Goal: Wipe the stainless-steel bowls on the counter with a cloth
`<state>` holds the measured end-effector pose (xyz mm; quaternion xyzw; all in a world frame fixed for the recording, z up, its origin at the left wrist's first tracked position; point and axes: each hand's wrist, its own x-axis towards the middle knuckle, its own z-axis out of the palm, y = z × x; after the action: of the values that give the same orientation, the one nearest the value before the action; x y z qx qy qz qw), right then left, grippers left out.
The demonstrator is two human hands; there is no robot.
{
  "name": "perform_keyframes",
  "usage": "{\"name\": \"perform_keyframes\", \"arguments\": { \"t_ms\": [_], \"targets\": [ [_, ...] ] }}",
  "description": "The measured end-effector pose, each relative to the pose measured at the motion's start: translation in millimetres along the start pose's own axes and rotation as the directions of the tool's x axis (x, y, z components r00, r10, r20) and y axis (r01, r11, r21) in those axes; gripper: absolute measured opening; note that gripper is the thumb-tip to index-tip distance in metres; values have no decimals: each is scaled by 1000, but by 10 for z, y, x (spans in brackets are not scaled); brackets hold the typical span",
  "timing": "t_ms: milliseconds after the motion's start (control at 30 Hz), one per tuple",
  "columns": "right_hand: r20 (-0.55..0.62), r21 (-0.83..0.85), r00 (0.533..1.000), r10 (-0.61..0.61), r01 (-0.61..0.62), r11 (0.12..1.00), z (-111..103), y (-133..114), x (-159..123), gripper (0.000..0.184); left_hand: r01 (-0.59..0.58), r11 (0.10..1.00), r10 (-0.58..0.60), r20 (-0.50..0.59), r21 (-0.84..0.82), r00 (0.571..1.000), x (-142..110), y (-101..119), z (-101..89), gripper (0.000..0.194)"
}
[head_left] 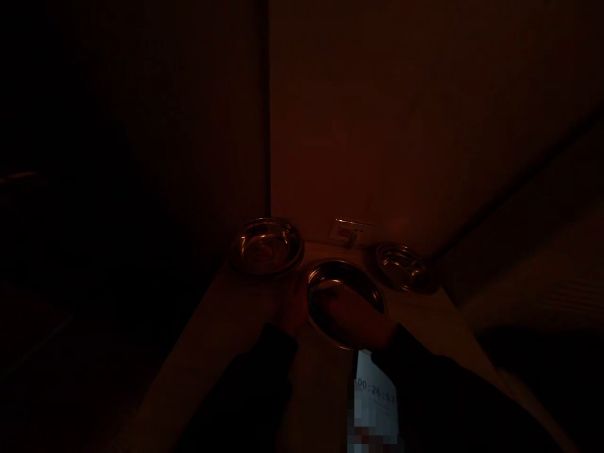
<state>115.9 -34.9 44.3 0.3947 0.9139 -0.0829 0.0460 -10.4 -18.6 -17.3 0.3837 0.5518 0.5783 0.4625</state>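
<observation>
In the dim reddish light a round, shiny metal bowl [346,267] sits tilted on the table between my hands. My left hand [293,307] is at its left side, apparently gripping the rim, though darkness blurs the fingers. Over the near right rim reaches my right hand [352,314], its fingers down inside the bowl. Shadow hides those fingertips and whatever they touch. Farther back on the left is a second metal bowl [298,255], with a dim shape at its bottom I cannot make out. A third, shallower metal dish [427,280] stands back right, with something glinting inside.
A lit phone screen [377,384] showing timer digits lies below my right wrist, partly covered by the sleeve. Pale table [189,352] narrows toward a wall [358,138]. Low on that wall is a socket plate [342,229] with something plugged in. Deep shadow surrounds the table.
</observation>
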Motion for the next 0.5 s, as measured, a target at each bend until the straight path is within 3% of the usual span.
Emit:
{"name": "perform_keyframes", "arguments": {
  "t_ms": [300,400,500],
  "targets": [
    [-53,-109,965,257,-261,959,7,-114,225,32,9,999,-9,-3,49,1000,-1,-52,-32,28],
    [-54,-80,970,236,-240,967,27,-37,226,31,20,999,-20,3,31,1000,-19,-39,-16,28],
    [-36,-6,992,123,-123,992,26,70,143,31,7,1000,-7,4,19,1000,-37,-18,0,29]
  ]
}}
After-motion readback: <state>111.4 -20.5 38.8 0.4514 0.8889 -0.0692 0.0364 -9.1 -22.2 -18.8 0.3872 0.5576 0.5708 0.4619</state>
